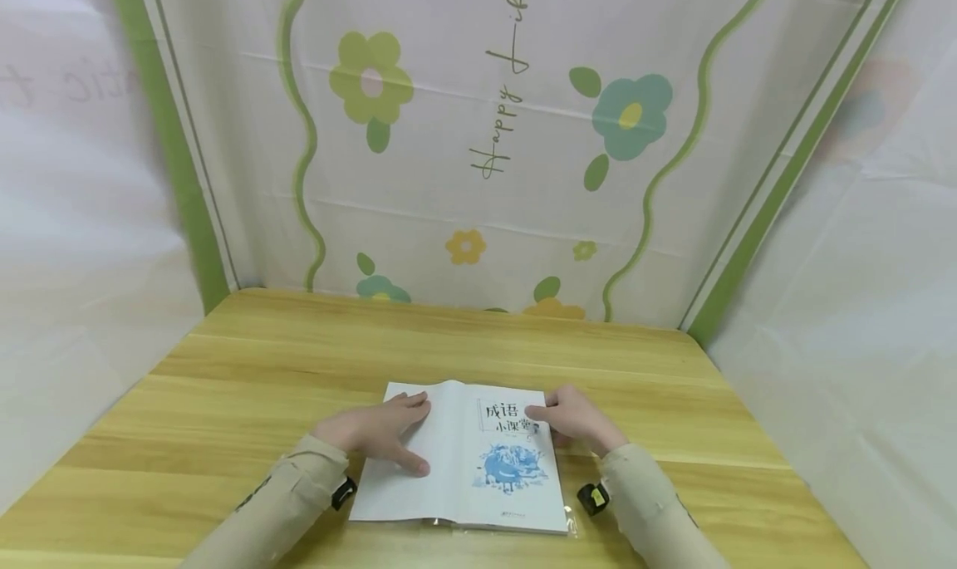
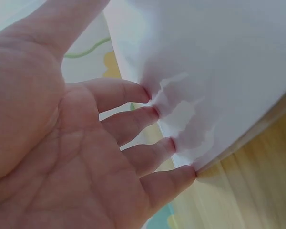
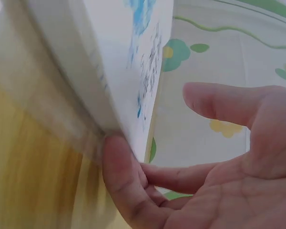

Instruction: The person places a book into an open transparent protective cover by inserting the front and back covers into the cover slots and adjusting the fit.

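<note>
A book (image 1: 516, 461) lies open on the wooden table; its right page shows Chinese lettering and a blue drawing, and its left side (image 1: 392, 490) is blank white. My left hand (image 1: 385, 438) rests on that blank side with spread fingers, its fingertips pressing the paper in the left wrist view. At the book's right edge is my right hand (image 1: 574, 418). In the right wrist view its bent fingers (image 3: 121, 167) touch the edge of the pages (image 3: 126, 76), while the thumb (image 3: 219, 101) stands apart from the paper.
The wooden table (image 1: 262, 386) extends around the book. A flowered cloth (image 1: 449, 137) hangs behind it, with white cloth at both sides. A clear plastic edge (image 1: 571, 521) sticks out at the book's lower right. Dark devices (image 1: 593, 497) sit at both wrists.
</note>
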Demonstrator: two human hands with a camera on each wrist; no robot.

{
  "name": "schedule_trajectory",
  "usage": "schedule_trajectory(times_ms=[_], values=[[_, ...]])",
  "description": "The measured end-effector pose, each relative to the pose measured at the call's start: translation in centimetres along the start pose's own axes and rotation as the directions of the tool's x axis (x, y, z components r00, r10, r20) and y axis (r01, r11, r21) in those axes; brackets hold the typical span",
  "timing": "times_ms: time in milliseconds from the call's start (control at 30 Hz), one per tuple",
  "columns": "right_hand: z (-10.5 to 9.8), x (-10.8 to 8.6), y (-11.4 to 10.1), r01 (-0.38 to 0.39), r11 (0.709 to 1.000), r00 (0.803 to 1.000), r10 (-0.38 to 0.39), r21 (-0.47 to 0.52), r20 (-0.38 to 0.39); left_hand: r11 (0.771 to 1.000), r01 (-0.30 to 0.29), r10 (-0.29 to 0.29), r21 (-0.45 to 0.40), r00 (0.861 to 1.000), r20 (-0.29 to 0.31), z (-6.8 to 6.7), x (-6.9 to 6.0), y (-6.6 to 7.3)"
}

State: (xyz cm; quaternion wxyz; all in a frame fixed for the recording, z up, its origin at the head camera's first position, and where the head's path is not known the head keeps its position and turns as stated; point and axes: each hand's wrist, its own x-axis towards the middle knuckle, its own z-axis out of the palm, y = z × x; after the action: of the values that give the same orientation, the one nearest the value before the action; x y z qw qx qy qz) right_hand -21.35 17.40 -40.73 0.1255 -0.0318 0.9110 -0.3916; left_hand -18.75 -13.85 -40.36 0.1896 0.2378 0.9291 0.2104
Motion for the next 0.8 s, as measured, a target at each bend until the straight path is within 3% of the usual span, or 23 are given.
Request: schedule_trajectory(times_ms=[467, 800], values=[[0.47, 0.11, 0.43, 0.002, 0.996, 0.998, -0.008, 0.092, 0.064, 1.000, -0.013, 0.013, -0.001, 1.000, -0.015, 0.46, -0.11, 0.16], [0.65, 0.14, 0.21, 0.001, 0.995, 0.999, -0.006, 0.096, 0.051, 1.000, -0.018, 0.018, 0.004, 0.999, -0.032, 0.39, -0.23, 0.44]])
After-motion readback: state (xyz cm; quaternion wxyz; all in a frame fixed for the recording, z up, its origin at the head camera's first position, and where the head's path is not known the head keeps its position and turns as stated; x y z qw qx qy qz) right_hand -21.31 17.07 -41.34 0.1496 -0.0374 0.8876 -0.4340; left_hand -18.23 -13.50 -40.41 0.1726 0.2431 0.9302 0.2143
